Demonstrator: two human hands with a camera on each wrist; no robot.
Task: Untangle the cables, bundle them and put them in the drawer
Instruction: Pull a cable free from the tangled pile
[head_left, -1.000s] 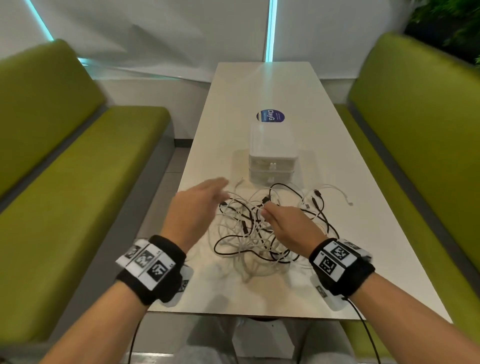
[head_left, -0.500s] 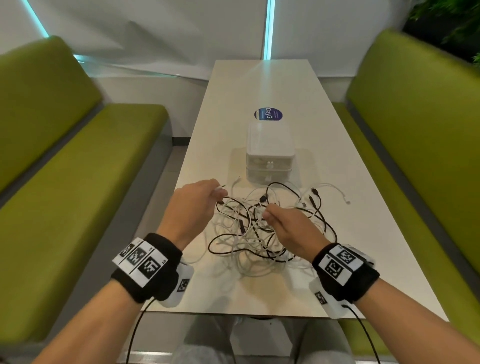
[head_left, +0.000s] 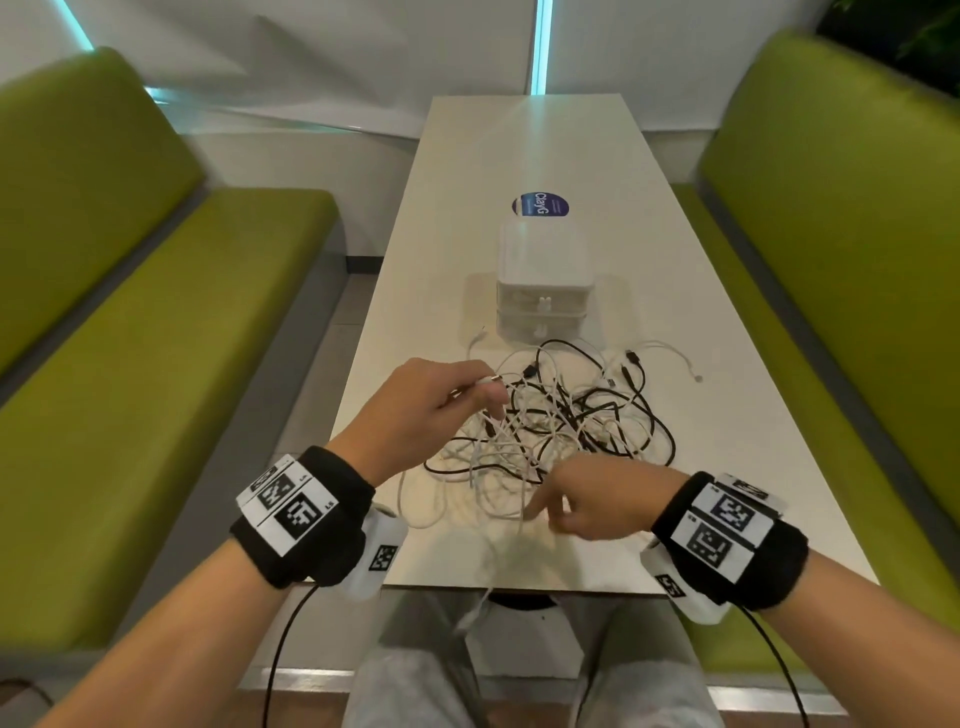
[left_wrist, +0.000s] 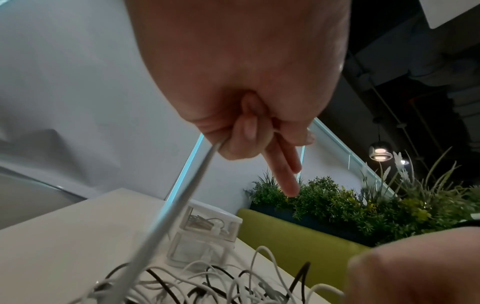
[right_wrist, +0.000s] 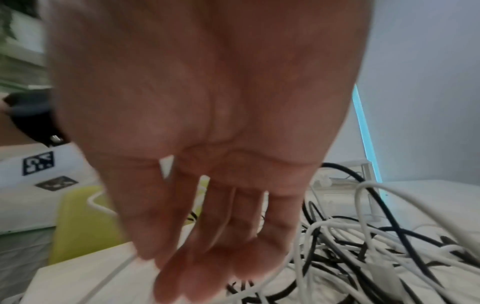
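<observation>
**White cable pinched in your left grip, right hand over the tangle**

Your left hand (head_left: 415, 410) hovered at the 9 o'clock edge of the cable tangle (head_left: 550, 431), its thumb and forefinger clamped on a white cable (left_wrist: 166, 214) near its plug end. In the left wrist view that cable ran taut from the curled fingers (left_wrist: 241, 135) down into the pile, while two other fingers pointed straight out.

Your right hand (head_left: 592, 501) sat at the tangle's 5 o'clock edge, fingers (right_wrist: 228, 236) extended downward and slightly spread over the strands. The right wrist view was blurred there, so I cannot tell whether that grip held a strand or merely touched the pile.

The tangle of white and black cables lay on the white surface (head_left: 727, 415) near you, loose ends trailing toward 1 o'clock, and one white strand drooped over the near edge. The small white drawer unit (head_left: 543, 291) stood just beyond the tangle at 12 o'clock, both drawers pushed in; cables were visible inside through its clear front in the left wrist view. A round blue sticker (head_left: 540, 206) lay just behind the unit. Green benches (head_left: 130, 291) flanked the surface on both sides.
</observation>
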